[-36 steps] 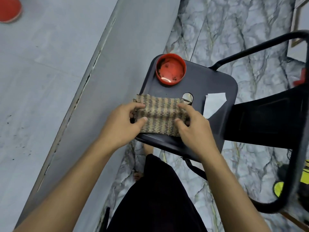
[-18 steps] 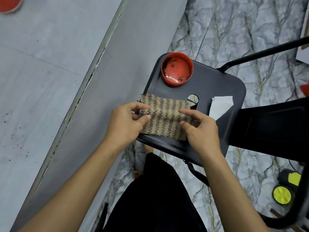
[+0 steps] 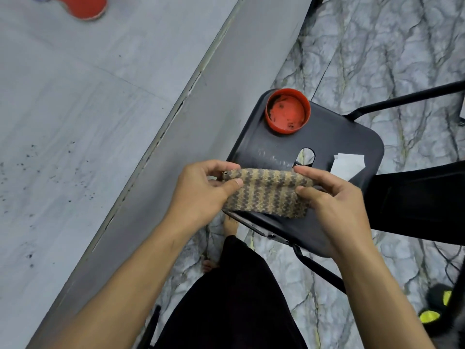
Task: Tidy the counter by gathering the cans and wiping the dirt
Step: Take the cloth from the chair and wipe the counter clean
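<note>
The grey counter (image 3: 75,109) fills the left of the view, with a red-topped can (image 3: 80,5) cut off at its far edge. Beside it stands a black chair (image 3: 339,137), and over its front edge hangs the striped knitted cloth (image 3: 266,195), folded double. The left hand (image 3: 201,195) and right hand (image 3: 337,207) each pinch one end of the fold, thumb on the near face and fingers curled over the top. The cloth looks light, soft and limp, so it should bunch easily; the folded ends seem the best hold. A red lid (image 3: 288,112) with dark crumbs sits on the seat, near a white paper scrap (image 3: 348,165). Dirt specks (image 3: 37,167) dot the counter. No writing is legible
</note>
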Demonstrator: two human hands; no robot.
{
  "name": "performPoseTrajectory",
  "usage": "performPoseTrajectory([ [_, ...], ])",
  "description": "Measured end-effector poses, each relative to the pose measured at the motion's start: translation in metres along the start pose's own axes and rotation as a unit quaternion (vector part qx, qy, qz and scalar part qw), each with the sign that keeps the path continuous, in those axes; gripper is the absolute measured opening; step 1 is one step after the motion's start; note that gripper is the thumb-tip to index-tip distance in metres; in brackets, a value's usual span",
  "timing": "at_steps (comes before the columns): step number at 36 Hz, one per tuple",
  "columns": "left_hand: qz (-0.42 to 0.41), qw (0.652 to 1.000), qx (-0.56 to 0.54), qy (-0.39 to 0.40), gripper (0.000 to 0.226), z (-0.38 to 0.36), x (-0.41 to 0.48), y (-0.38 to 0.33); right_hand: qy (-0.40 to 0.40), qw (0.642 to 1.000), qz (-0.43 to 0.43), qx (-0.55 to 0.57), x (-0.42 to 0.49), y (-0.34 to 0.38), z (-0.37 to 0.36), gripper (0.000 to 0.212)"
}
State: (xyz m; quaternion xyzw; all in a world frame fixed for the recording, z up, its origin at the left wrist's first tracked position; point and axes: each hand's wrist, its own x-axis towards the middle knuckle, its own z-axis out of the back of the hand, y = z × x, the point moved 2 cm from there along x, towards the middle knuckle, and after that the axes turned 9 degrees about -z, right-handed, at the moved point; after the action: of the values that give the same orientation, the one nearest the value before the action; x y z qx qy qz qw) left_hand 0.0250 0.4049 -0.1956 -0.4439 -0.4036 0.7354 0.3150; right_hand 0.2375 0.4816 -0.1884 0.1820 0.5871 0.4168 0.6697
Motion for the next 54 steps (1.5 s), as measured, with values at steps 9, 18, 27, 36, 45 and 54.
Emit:
performPoseTrajectory([
  [9,0.009,0.998,-0.063,-0.027,0.020,0.023,-0.055,-0.022,0.081,0.996,0.043,0.017,-0.042,0.019,0.003,0.044],
  [18,-0.025,0.985,-0.140,-0.096,0.027,0.060,-0.111,-0.048,0.178,0.977,0.099,0.058,-0.083,0.051,-0.011,0.046],
  [27,-0.092,0.968,-0.157,-0.174,0.029,0.127,-0.132,-0.075,0.274,0.944,0.181,0.023,-0.102,0.105,-0.057,0.044],
  [36,-0.133,0.949,-0.117,-0.260,0.033,0.201,-0.101,-0.092,0.333,0.921,0.201,0.031,-0.087,0.168,-0.136,0.040],
  [45,-0.052,0.960,-0.063,-0.269,0.039,0.223,-0.062,-0.069,0.285,0.939,0.180,-0.070,-0.058,0.175,-0.186,0.041],
  [54,-0.015,0.967,0.077,-0.244,0.042,0.211,-0.065,-0.057,0.205,0.913,0.261,-0.236,-0.061,0.163,-0.174,0.040],
])
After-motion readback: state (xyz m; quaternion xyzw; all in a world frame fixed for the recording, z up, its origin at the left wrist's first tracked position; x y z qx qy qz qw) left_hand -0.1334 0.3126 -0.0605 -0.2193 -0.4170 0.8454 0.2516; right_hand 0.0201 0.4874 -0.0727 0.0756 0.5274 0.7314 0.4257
